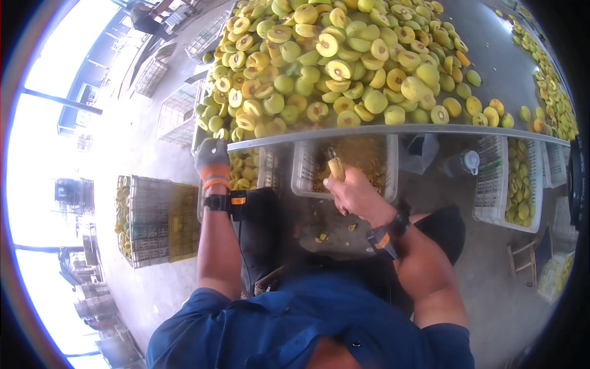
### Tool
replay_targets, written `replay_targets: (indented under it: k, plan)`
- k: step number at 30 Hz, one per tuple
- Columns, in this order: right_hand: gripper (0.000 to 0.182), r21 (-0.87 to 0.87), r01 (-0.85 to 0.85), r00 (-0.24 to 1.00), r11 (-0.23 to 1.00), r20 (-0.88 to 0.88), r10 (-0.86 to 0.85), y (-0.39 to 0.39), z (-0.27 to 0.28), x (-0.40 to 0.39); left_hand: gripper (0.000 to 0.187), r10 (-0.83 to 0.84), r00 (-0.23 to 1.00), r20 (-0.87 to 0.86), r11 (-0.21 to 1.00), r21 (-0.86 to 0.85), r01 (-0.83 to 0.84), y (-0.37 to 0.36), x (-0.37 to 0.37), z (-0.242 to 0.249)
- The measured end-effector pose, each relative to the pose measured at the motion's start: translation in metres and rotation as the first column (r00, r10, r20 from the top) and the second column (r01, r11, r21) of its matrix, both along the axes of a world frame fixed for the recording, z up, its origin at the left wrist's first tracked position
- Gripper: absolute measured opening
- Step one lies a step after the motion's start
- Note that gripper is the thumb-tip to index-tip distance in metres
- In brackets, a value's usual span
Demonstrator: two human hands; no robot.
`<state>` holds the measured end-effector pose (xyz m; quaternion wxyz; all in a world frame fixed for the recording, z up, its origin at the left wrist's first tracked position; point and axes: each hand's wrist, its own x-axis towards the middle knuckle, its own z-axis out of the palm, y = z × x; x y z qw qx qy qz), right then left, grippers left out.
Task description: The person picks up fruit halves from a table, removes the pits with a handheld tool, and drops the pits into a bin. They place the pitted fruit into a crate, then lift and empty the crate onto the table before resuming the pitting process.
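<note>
My left hand (212, 161), in a grey and orange glove, is at the left end of the table's metal edge (344, 131). Its fingers bend down out of sight, so what they hold, if anything, is hidden. Wrapped in my bare right hand (353, 194) is a small tool with a pale wooden handle (335, 167) and a short metal tip pointing up and away. That hand is above the near side of a white crate (304, 169) with brownish contents. Beyond the edge lies a large heap of yellow-green fruit (326, 67), many halved with brown centres.
Crates of fruit stand left (147, 221) and right (491, 184) of me. Another fruit-filled crate (268, 169) is below the table edge near my left hand. A lidded clear container (470, 162) and a plastic bag (420, 152) are at right. Scraps (321, 237) lie on the floor.
</note>
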<state>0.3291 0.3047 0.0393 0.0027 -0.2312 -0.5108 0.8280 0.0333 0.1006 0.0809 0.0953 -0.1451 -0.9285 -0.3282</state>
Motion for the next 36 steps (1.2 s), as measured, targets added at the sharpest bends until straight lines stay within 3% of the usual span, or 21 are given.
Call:
replay_targets:
  k: [2, 3, 5, 7, 10, 11, 15, 16, 17, 18, 20, 21, 23, 26, 29, 33, 36]
  plan:
    - [0.021, 0.062, -0.004, 0.999, 0.998, -0.035, 0.006, -0.002, 0.001, -0.003, 0.032, -0.148, 0.979, -0.14, 0.986, 0.054, 0.156, 0.016, -0.023, -0.012]
    - [0.023, 0.086, -0.012, 1.0, 0.996, -0.026, 0.014, -0.004, 0.002, -0.004, 0.035, -0.166, 0.983, -0.072, 0.984, 0.058, 0.171, 0.037, -0.019, -0.01]
    - [0.027, 0.14, -0.028, 1.0, 0.99, -0.008, 0.029, -0.005, 0.004, -0.009, 0.042, -0.35, 0.912, -0.214, 0.935, -0.142, 0.325, 0.083, -0.002, 0.0]
    - [0.029, 0.172, -0.074, 0.997, 0.982, 0.05, 0.066, -0.003, 0.01, -0.01, 0.052, -0.477, 0.839, -0.262, 0.834, -0.437, 0.338, 0.118, 0.001, -0.006]
    - [0.032, 0.323, -0.047, 0.999, 0.945, 0.035, 0.038, -0.006, -0.005, -0.015, 0.059, -0.463, 0.871, -0.164, 0.6, -0.781, 0.172, 0.151, 0.011, -0.002]
    - [0.033, 0.346, -0.036, 0.999, 0.937, 0.029, 0.028, -0.006, -0.011, -0.015, 0.055, -0.496, 0.843, -0.209, 0.596, -0.788, 0.155, 0.151, 0.003, -0.011]
    - [0.034, 0.349, -0.035, 0.999, 0.936, 0.025, 0.028, -0.004, -0.001, -0.016, 0.042, -0.574, 0.802, -0.163, 0.728, -0.551, 0.409, 0.135, -0.013, 0.0]
    - [0.033, 0.369, -0.02, 1.0, 0.929, 0.004, 0.02, -0.004, -0.001, -0.017, 0.04, -0.565, 0.825, 0.021, 0.807, -0.197, 0.557, 0.13, -0.01, 0.004]
    - [0.033, 0.372, -0.002, 0.999, 0.928, -0.03, 0.015, -0.004, 0.0, -0.018, 0.039, -0.593, 0.78, 0.202, 0.805, 0.195, 0.561, 0.124, -0.008, 0.007]
    - [0.032, 0.375, 0.016, 0.998, 0.927, -0.064, 0.009, -0.003, 0.001, -0.018, 0.038, -0.652, 0.674, 0.347, 0.723, 0.551, 0.416, 0.117, -0.004, 0.007]
    - [0.031, 0.339, 0.047, 0.99, 0.94, -0.138, 0.0, 0.0, 0.006, -0.02, 0.025, -0.752, 0.655, 0.066, 0.612, 0.439, 0.658, 0.106, 0.015, 0.0]
    - [0.03, 0.318, 0.058, 0.986, 0.946, -0.167, -0.004, 0.001, 0.008, -0.02, 0.022, -0.761, 0.643, -0.089, 0.622, 0.182, 0.761, 0.106, 0.031, -0.002]
    - [0.03, 0.304, 0.081, 0.981, 0.949, -0.195, -0.021, 0.002, 0.015, -0.02, 0.014, -0.797, 0.536, -0.278, 0.599, -0.252, 0.76, 0.103, 0.061, 0.015]
    - [0.032, 0.412, 0.163, 0.967, 0.896, -0.248, -0.062, 0.003, 0.02, -0.017, 0.011, -0.784, 0.604, 0.146, 0.611, 0.008, 0.791, 0.112, 0.093, 0.017]
    - [0.03, 0.536, 0.236, 0.959, 0.81, -0.261, -0.107, 0.004, 0.016, -0.013, 0.016, -0.82, 0.532, 0.211, 0.568, 0.182, 0.803, 0.108, 0.1, -0.01]
    - [0.026, 0.677, 0.211, 0.976, 0.705, -0.185, -0.115, 0.009, 0.023, -0.006, 0.02, -0.803, 0.537, 0.258, 0.595, 0.296, 0.747, 0.103, 0.102, -0.032]
    - [0.027, 0.739, 0.178, 0.983, 0.649, -0.157, -0.09, 0.011, 0.024, -0.002, 0.027, -0.797, 0.563, 0.216, 0.603, 0.248, 0.758, 0.097, 0.088, -0.059]
